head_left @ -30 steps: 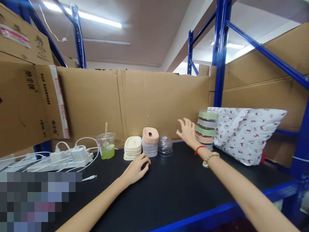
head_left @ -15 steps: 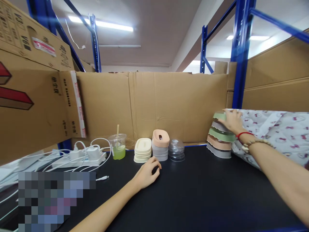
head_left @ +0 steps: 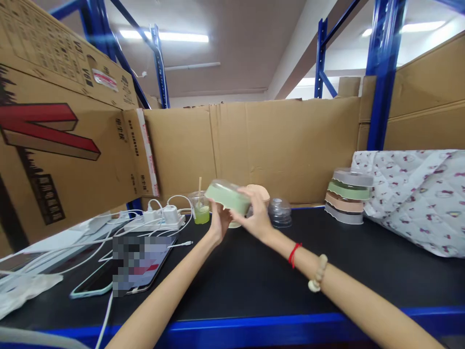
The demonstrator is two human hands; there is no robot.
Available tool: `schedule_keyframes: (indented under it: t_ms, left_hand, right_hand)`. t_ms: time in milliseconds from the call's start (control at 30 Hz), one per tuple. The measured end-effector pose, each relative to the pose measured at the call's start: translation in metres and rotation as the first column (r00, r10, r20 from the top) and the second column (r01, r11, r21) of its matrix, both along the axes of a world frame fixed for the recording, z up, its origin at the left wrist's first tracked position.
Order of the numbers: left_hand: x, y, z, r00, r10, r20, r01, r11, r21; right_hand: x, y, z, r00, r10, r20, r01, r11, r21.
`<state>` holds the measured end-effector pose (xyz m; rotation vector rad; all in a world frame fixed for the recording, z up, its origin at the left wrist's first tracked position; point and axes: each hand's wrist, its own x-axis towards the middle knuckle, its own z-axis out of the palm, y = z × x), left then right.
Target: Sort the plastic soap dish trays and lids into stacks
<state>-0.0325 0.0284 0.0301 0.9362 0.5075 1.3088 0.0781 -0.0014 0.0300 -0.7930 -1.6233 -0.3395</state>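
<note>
A light green piece with a wavy edge and a clear top point(head_left: 228, 198) is held up, tilted, above the black tabletop, slightly blurred. My left hand point(head_left: 219, 223) grips its underside, fingers partly hidden behind it. At its right end my right hand point(head_left: 256, 215) closes around it, thumb below. Behind my hands, a peach piece point(head_left: 259, 192) tops a stack that is mostly covered. A cream stack point(head_left: 234, 224) barely shows between my hands. Clear plastic domes point(head_left: 280, 213) stand stacked to the right. Farther right is a stack of wavy-edged pieces point(head_left: 348, 194) in grey, green and peach.
A cup of green drink point(head_left: 202, 214) stands left of the held piece. A white power strip point(head_left: 152, 224), cables and phones point(head_left: 145, 266) cover the left side. A patterned quilted cloth point(head_left: 417, 203) lies right; a cardboard wall point(head_left: 290, 150) closes the back.
My right hand has lifted the top green piece off the right-hand stack and carried it left to the middle. My left hand has risen and taken hold of it too. The view has shifted.
</note>
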Motion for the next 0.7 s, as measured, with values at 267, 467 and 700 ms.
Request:
schedule_keyframes:
  t_ms: [267, 467, 700]
  left_hand:
    - [-0.006, -0.013, 0.019, 0.962, -0.128, 0.242, 0.176, 0.966, -0.19]
    - [0.001, -0.013, 0.005, 0.92, -0.365, 0.139, 0.383, 0.913, -0.14]
    - [-0.003, -0.011, 0.008, 0.951, -0.308, 0.012, 0.306, 0.935, -0.179]
  right_hand:
    - [-0.026, -0.003, -0.021, 0.956, 0.079, -0.283, -0.172, 0.932, -0.319]
    - [-0.004, -0.002, -0.023, 0.912, 0.113, -0.393, -0.284, 0.867, -0.409]
    - [-0.001, 0.002, -0.015, 0.832, 0.113, -0.543, -0.38, 0.83, -0.409]
